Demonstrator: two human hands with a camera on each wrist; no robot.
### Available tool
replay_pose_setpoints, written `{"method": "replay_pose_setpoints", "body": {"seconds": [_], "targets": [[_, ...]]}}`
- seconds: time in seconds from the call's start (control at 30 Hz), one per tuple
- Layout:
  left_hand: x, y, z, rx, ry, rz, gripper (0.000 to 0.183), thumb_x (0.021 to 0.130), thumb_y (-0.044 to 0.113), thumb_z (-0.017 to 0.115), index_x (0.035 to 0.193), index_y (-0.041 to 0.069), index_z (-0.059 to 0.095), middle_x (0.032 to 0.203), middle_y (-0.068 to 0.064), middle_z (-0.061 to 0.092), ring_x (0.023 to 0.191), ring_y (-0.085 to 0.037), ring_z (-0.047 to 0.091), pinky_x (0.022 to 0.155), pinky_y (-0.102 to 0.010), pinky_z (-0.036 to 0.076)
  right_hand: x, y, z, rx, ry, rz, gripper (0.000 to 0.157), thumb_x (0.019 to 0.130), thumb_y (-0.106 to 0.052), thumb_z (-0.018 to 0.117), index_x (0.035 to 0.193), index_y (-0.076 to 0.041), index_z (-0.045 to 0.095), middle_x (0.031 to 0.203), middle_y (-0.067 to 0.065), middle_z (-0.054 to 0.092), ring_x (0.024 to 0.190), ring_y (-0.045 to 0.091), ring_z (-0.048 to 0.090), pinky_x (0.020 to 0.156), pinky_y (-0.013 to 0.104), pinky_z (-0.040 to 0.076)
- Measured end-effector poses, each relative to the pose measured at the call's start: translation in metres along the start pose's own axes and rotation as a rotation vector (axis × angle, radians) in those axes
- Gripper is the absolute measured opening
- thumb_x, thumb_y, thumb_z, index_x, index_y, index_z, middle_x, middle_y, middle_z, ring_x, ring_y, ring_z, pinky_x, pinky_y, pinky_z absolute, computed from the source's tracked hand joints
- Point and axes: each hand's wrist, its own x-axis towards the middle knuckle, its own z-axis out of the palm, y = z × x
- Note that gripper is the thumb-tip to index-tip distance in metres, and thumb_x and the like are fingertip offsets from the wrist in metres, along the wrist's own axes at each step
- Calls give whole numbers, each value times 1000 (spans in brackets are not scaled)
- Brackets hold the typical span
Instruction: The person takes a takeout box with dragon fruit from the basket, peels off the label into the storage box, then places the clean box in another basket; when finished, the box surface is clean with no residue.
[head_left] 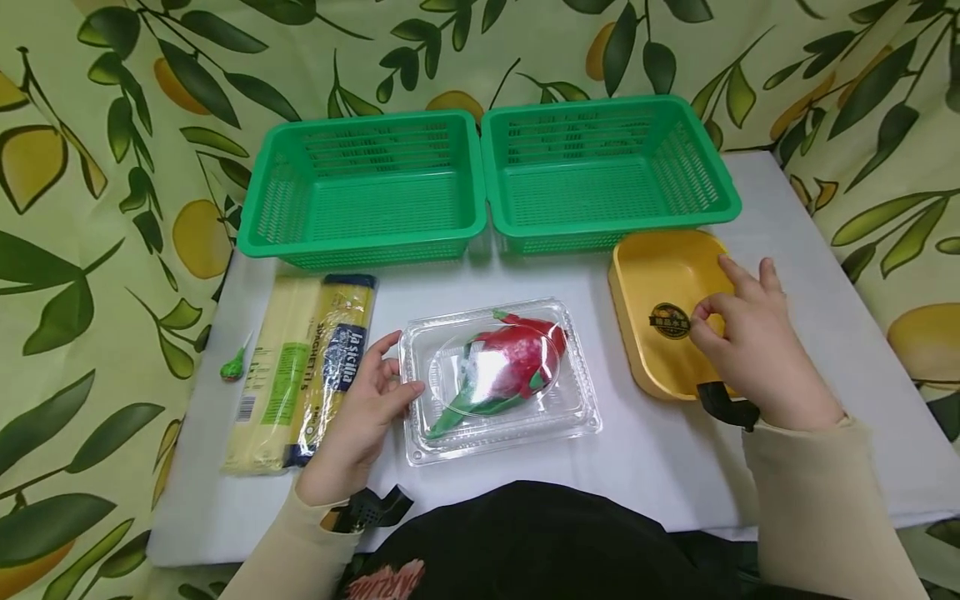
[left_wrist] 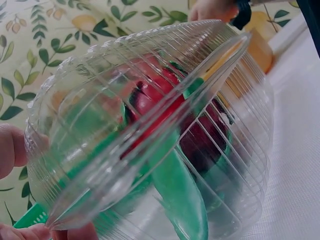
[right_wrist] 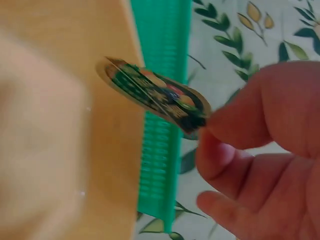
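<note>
My left hand (head_left: 372, 402) pinches the left edge of a clear plastic clamshell box (head_left: 581, 408), thumb on the near side of the rim. A red dragon fruit (head_left: 517, 354) with green scales lies inside the box, seen through the lid, which looks closed. In the left wrist view the box (left_wrist: 250, 195) fills most of the picture. My right hand (head_left: 761, 342) pinches a round dark label (head_left: 670, 321) between thumb and forefinger, above a yellow tray (head_left: 637, 367). The right wrist view shows the label (right_wrist: 155, 92), tilted, with fruit pictures and a gold rim.
Two green baskets (head_left: 360, 250) (head_left: 615, 237) stand side by side at the back. Left of the box lie two packs of pasta (head_left: 273, 375) (head_left: 337, 358), one labelled spaghetti. A small green-wrapped lollipop (head_left: 234, 367) is at the far left of the white table (head_left: 480, 279).
</note>
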Motion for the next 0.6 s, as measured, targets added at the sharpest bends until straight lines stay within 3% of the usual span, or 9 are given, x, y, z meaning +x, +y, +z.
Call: {"method": "replay_pose_setpoints", "body": {"seconds": [0.27,0.4,0.6], "targets": [[0,1,-1,11,1,23,88,98,-7,67,172,9,22,121,-7,60,92,-10,66,72,-22,56,8,2,10,-70,-213,-1,17,103,-8,57,92,0,68,169,45,29,158,75,-4,121,90,1],[-1,1,-1,6,0,36,88,98,-8,67,172,7,22,113,-4,60,89,-9,66,71,-22,56,10,0,10,-97,-266,24,18,103,-8,57,94,1,69,164,48,32,156,78,0,125,86,1],[0,0,0,12,-5,29,88,99,-7,67,172,8,21,118,-6,59,91,-10,66,72,-22,57,10,0,8,-136,-297,86,26,107,-11,55,104,10,69,161,48,36,156,73,11,133,74,1]]}}
